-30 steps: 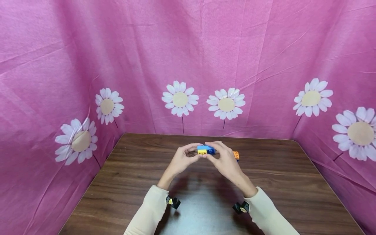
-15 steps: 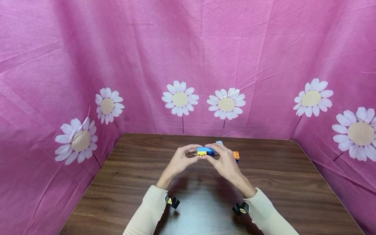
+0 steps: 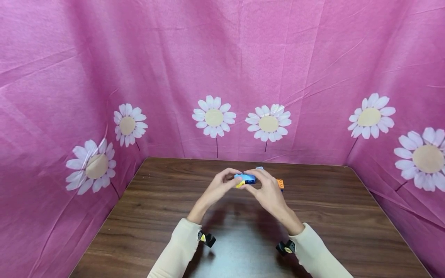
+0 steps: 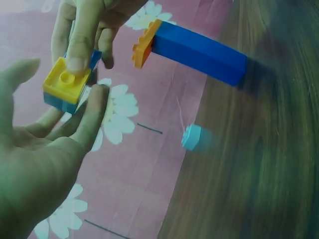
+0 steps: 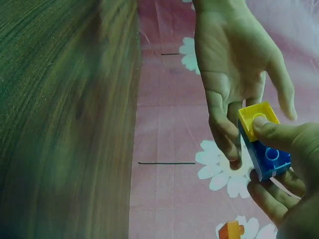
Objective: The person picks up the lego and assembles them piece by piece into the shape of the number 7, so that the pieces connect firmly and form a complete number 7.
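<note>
A yellow toy building brick [image 4: 65, 82] is joined to a blue toy building brick [image 5: 271, 154], and the pair is held above the table. My right hand [image 3: 269, 193] pinches the pair, its thumb [image 5: 271, 132] pressing the yellow brick and its fingers on the opposite side. At the other end is my left hand [image 4: 45, 159]. Its fingers extend along the far side of the bricks, while its thumb [image 4: 22, 72] stands away from them. In the right wrist view the left hand's fingers look nearly straight.
Beyond my right hand stands a tall blue block stack [image 4: 199, 52] topped by an orange brick [image 3: 280, 184]. A small light-blue brick [image 4: 192, 137] sits near the back edge of the brown wooden table [image 3: 156, 193]. Pink flowered cloth [image 3: 222, 58] hangs around the table.
The left thumb has lifted off the yellow brick's near side, and the left hand has shifted slightly right. The held bricks have tilted a little. Since the first frame, the light-blue brick has become visible.
</note>
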`<state>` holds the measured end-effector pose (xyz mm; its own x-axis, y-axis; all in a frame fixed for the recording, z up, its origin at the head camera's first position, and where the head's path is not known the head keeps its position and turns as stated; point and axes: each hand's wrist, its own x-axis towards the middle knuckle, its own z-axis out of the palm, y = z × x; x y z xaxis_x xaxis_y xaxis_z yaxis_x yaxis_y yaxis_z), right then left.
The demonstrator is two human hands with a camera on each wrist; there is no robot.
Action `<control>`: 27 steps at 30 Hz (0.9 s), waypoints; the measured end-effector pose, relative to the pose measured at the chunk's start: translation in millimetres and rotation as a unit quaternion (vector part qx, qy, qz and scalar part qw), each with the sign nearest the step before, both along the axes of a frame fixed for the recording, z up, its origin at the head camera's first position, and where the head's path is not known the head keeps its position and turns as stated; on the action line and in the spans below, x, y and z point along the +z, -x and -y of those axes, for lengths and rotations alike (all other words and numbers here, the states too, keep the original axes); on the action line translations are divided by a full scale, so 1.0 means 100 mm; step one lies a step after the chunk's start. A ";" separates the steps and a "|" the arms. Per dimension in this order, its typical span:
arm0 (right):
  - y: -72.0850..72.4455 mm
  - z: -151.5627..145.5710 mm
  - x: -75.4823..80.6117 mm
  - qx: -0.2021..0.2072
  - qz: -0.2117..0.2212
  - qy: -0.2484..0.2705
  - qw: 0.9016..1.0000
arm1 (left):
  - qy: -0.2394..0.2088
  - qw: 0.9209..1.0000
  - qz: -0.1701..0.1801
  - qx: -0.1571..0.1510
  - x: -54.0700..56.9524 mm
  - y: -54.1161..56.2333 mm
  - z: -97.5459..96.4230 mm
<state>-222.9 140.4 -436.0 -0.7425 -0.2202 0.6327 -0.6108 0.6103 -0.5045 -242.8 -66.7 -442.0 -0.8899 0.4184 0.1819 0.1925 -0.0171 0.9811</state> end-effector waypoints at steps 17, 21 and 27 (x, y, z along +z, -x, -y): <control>0.08 -0.65 0.01 0.028 -0.007 0.015 0.999 | -0.047 0.998 0.023 -0.017 0.00 0.01 -0.19; 0.09 -0.87 -0.06 0.006 0.016 0.021 1.000 | -0.032 0.999 0.015 -0.002 0.01 0.01 -0.20; 0.08 -1.09 -0.16 -0.009 0.107 0.008 0.994 | -0.008 1.000 0.007 0.013 0.01 0.03 -0.24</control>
